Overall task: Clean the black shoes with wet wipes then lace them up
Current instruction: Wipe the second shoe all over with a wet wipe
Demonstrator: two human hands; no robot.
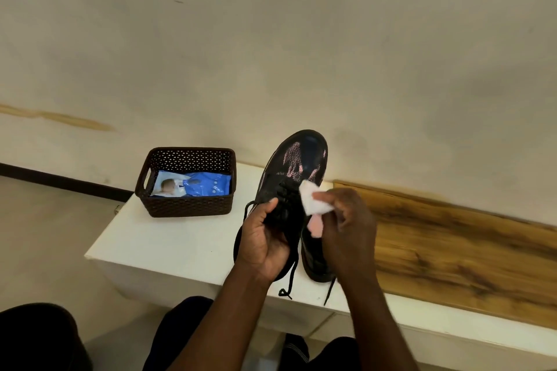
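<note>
My left hand (263, 245) grips a black shoe (297, 163) from its left side and holds it up, toe pointing away, over the white bench (168, 245). Loose black laces (287, 286) hang below the hand. My right hand (346, 229) pinches a folded white wet wipe (312, 199) against the shoe's right side near the lace area. A second black shoe (315, 259) stands on the bench behind my right hand, partly hidden, with a lace end (330, 291) trailing over the front edge.
A dark brown woven basket (185, 205) sits at the bench's back left and holds a blue and white wipes pack (193, 185). A wood-grain panel (464, 250) covers the bench to the right. The wall is close behind. My knees show below.
</note>
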